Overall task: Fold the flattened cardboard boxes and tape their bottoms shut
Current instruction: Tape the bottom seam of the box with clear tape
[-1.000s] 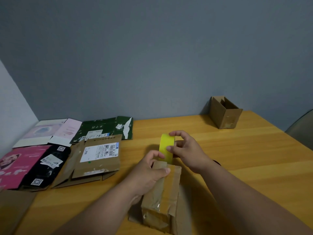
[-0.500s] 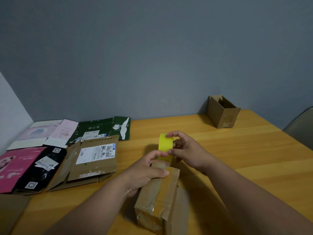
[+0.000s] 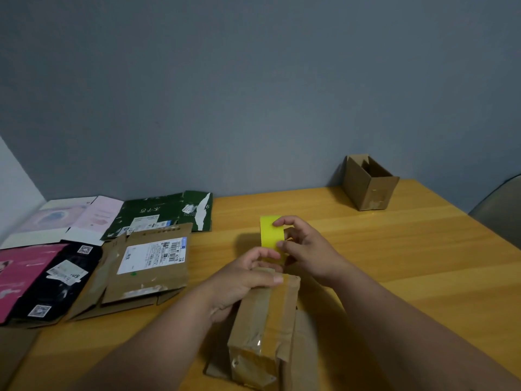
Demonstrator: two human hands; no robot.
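A folded brown cardboard box (image 3: 265, 328) lies in front of me on the wooden table (image 3: 408, 263), with old brown tape along its top. My left hand (image 3: 245, 277) grips the box's far end, thumb pressed on its top edge. My right hand (image 3: 304, 249) holds a yellow tape roll (image 3: 270, 232) upright just beyond the box, fingers curled round its rim. A flattened brown box with a white shipping label (image 3: 146, 263) lies to the left.
Several more flattened boxes lie at the left: green (image 3: 166, 213), pale pink (image 3: 64, 218), black (image 3: 56, 280) and bright pink (image 3: 19, 275). An upright open cardboard box (image 3: 369, 184) stands at the back right by the grey wall. A chair back (image 3: 501, 204) shows at the right edge.
My right hand has turned the yellow roll a little, showing more of its broad face. My left hand stays gripping the box end. The view has shifted slightly.
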